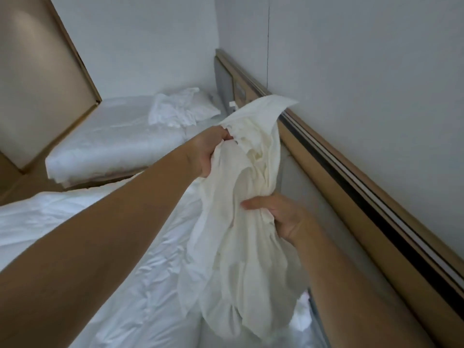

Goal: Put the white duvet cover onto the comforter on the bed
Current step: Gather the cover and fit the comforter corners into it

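Twin room, grey wall [351, 71]. Duvet cover [251, 237] hangs bunched above comforter [150, 259]. Left grip [211, 151] clenches its top; right grip [283, 217] pinches mid-folds. Soft, light, floppy; probably best held by corners.

Over at the back there's a second bed [113, 144] made up in white, a crumpled white cloth [173, 111] heaped against its pillow [204, 108], a tan panel [37, 71] on the left, and a wooden rail [326, 177] with a dark strip running along the grey wall [364, 71] on the right.
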Action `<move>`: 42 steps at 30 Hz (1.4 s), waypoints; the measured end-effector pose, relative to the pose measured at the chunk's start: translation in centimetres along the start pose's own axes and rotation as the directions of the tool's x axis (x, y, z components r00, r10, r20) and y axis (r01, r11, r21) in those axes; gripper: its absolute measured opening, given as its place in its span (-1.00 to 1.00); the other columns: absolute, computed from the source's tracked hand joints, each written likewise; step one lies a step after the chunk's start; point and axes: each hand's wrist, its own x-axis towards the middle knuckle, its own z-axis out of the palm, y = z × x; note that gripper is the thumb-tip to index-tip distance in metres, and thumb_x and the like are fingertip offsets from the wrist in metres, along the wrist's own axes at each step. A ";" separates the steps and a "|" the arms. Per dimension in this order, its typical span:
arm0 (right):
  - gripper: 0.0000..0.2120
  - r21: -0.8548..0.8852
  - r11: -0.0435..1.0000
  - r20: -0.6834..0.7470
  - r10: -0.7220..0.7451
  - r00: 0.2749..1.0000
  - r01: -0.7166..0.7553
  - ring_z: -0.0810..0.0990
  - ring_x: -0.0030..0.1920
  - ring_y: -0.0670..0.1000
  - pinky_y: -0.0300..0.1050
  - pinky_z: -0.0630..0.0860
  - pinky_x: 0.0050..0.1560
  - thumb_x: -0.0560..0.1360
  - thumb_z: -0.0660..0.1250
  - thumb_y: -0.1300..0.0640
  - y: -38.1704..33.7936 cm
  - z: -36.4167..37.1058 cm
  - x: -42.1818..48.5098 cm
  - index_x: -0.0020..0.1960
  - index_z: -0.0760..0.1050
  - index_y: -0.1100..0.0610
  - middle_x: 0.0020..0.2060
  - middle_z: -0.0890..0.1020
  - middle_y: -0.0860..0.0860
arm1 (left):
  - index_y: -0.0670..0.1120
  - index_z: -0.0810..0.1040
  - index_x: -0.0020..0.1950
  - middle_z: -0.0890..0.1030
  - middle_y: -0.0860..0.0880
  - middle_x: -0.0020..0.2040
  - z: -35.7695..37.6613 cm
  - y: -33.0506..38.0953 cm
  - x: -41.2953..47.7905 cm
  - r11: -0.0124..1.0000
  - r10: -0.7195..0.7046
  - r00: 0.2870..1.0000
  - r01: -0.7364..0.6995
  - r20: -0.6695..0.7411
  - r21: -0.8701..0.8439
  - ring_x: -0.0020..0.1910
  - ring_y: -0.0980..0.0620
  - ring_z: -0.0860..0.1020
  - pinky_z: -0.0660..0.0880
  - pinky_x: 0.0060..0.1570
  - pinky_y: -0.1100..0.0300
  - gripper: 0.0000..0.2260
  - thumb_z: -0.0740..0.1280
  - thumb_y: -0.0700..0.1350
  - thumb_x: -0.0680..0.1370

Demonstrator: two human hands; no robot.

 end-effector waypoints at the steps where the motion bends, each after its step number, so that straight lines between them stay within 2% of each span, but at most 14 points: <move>1: -0.73 0.077 0.997 -0.029 -0.013 0.999 0.016 0.73 0.04 0.14 0.00 0.67 -0.08 0.29 0.57 0.21 1.1 0.4 -0.1 -0.01 0.76 0.06 0.06 0.73 0.13 | -0.15 0.64 0.22 0.68 -0.16 0.10 -0.4 -1.0 0.0 1.000 -0.028 0.999 0.027 -0.020 -0.011 0.14 -0.15 0.61 0.51 0.31 -0.08 -0.71 0.19 -0.17 0.61; 5: -0.71 0.176 0.983 -0.105 -0.024 0.994 0.042 0.73 0.04 0.17 -0.03 0.66 -0.11 0.28 0.55 0.17 4.2 1.0 -1.2 0.00 0.75 0.11 0.10 0.71 0.18 | -0.12 0.62 0.27 0.71 -0.16 0.06 -3.7 -5.4 -1.0 0.985 -0.165 0.986 0.165 0.002 0.040 -0.01 -0.12 0.69 0.64 0.02 0.00 -0.68 0.28 -0.13 0.53; 9: -0.77 0.273 0.962 -0.195 0.021 0.981 0.033 0.74 -0.05 0.19 0.03 0.66 -0.17 0.31 0.50 0.17 5.8 2.3 -1.7 -0.03 0.75 0.11 0.04 0.72 0.20 | -0.07 0.71 0.19 0.70 -0.14 0.13 -6.5 -9.2 -3.3 0.953 -0.302 0.911 0.284 0.282 0.102 0.05 -0.12 0.70 0.63 0.00 0.01 -0.51 0.62 0.03 0.30; 11: -0.72 0.308 0.951 -0.228 0.050 0.972 0.023 0.73 -0.02 0.21 0.07 0.65 -0.11 0.34 0.50 0.13 6.1 3.2 -1.7 0.05 0.74 0.14 0.07 0.71 0.22 | -0.02 0.64 0.30 0.68 -0.13 0.21 -7.2 -10.7 -4.3 0.943 -0.328 0.847 0.265 0.419 0.201 0.15 -0.13 0.67 0.63 0.05 -0.03 -0.33 0.70 0.03 0.21; 13: -0.66 0.315 0.948 -0.278 0.055 0.959 0.037 0.73 -0.04 0.21 0.06 0.65 -0.13 0.32 0.52 0.14 6.3 4.3 -1.6 0.09 0.72 0.17 0.05 0.71 0.23 | 0.07 0.56 0.35 0.66 -0.07 0.25 -7.6 -12.1 -5.2 0.918 -0.328 0.790 0.135 0.519 0.374 0.21 -0.10 0.65 0.61 0.11 -0.04 -0.31 0.69 -0.05 0.26; 15: -0.58 0.314 0.948 -0.342 0.069 0.937 0.044 0.72 -0.01 0.22 0.09 0.67 -0.08 0.25 0.53 0.14 6.7 5.1 -1.4 0.10 0.72 0.20 0.06 0.70 0.24 | 0.04 0.56 0.35 0.67 -0.06 0.25 -8.1 -13.6 -5.7 0.914 -0.303 0.784 0.078 0.542 0.398 0.22 -0.10 0.64 0.60 0.16 -0.07 -0.34 0.66 -0.12 0.28; 18: -0.53 0.238 0.971 -0.439 0.092 0.894 0.017 0.65 0.20 0.25 0.21 0.54 0.29 0.40 0.49 0.13 7.8 5.7 -1.6 0.29 0.61 0.19 0.18 0.67 0.23 | -0.06 0.60 0.32 0.65 -0.16 0.26 -9.4 -15.8 -5.7 0.978 -0.194 0.803 0.113 0.564 0.176 0.22 -0.19 0.63 0.61 0.12 -0.09 -0.43 0.58 -0.17 0.31; 23: -0.62 0.094 0.995 -0.506 0.073 0.860 -0.029 0.73 0.05 0.14 0.01 0.66 -0.09 0.45 0.53 0.11 9.9 6.1 -2.9 0.25 0.61 0.11 0.07 0.73 0.11 | -0.11 0.58 0.36 0.62 -0.20 0.29 -11.3 -18.2 -5.4 0.982 -0.191 0.767 0.148 0.612 0.120 0.25 -0.24 0.61 0.61 0.11 -0.12 -0.48 0.49 -0.25 0.39; 26: -0.68 0.058 0.997 -0.521 0.070 0.850 -0.046 0.74 0.01 0.08 -0.05 0.66 -0.14 0.44 0.55 0.10 10.8 5.6 -3.7 0.17 0.64 0.09 0.02 0.75 0.07 | -0.09 0.57 0.36 0.65 -0.14 0.27 -11.2 -18.8 -5.4 0.973 -0.231 0.752 0.159 0.617 0.169 0.21 -0.17 0.64 0.63 0.05 -0.01 -0.42 0.56 -0.17 0.33; 31: -0.69 0.068 0.998 -0.540 0.049 0.840 -0.014 0.73 0.07 0.11 0.01 0.63 0.00 0.47 0.49 0.18 10.6 3.7 -4.0 0.21 0.64 0.16 0.08 0.73 0.12 | 0.01 0.72 0.16 0.67 -0.13 0.23 -10.9 -18.4 -5.5 0.918 -0.357 0.703 0.141 0.615 0.371 0.18 -0.14 0.66 0.63 0.02 0.04 -0.66 0.55 -0.18 0.40; 34: -0.54 0.125 0.992 -0.489 0.078 0.869 -0.018 0.72 0.06 0.13 -0.02 0.63 -0.01 0.35 0.52 0.12 10.1 2.7 -3.9 0.23 0.64 0.19 0.08 0.72 0.14 | 0.01 0.73 0.13 0.68 -0.14 0.21 -10.4 -17.9 -5.6 0.918 -0.359 0.715 0.153 0.600 0.366 0.18 -0.16 0.66 0.63 0.04 -0.02 -0.61 0.61 -0.14 0.30; 38: -0.53 0.254 0.963 -0.209 0.146 0.967 -0.090 0.75 -0.05 0.08 -0.08 0.67 -0.20 0.33 0.55 -0.09 10.8 1.5 -4.8 0.14 0.71 0.15 -0.02 0.75 0.10 | -0.05 0.69 0.23 0.64 -0.16 0.27 -8.1 -17.4 -5.0 0.979 -0.196 0.777 0.185 0.599 0.080 0.24 -0.18 0.62 0.59 0.11 -0.07 -0.52 0.64 -0.14 0.32; 40: -0.35 0.066 0.986 -0.089 0.156 0.984 -0.150 0.75 -0.05 0.03 -0.12 0.67 -0.20 0.09 0.71 -0.12 11.2 1.2 -4.9 0.13 0.68 0.07 -0.02 0.75 0.04 | -0.09 0.68 0.24 0.62 -0.18 0.29 -6.6 -17.4 -4.5 0.987 -0.148 0.826 0.162 0.544 0.023 0.26 -0.20 0.61 0.58 0.14 -0.07 -0.55 0.58 -0.15 0.34; 42: -0.20 -0.139 0.973 -0.038 0.182 0.983 -0.185 0.72 0.08 0.02 -0.05 0.67 -0.04 -0.06 0.77 -0.07 11.4 0.9 -4.2 0.16 0.66 -0.02 0.10 0.73 0.01 | -0.12 0.69 0.20 0.65 -0.18 0.25 -5.6 -17.4 -4.0 0.992 -0.114 0.893 0.128 0.436 -0.002 0.23 -0.20 0.62 0.60 0.11 -0.04 -0.56 0.54 -0.13 0.32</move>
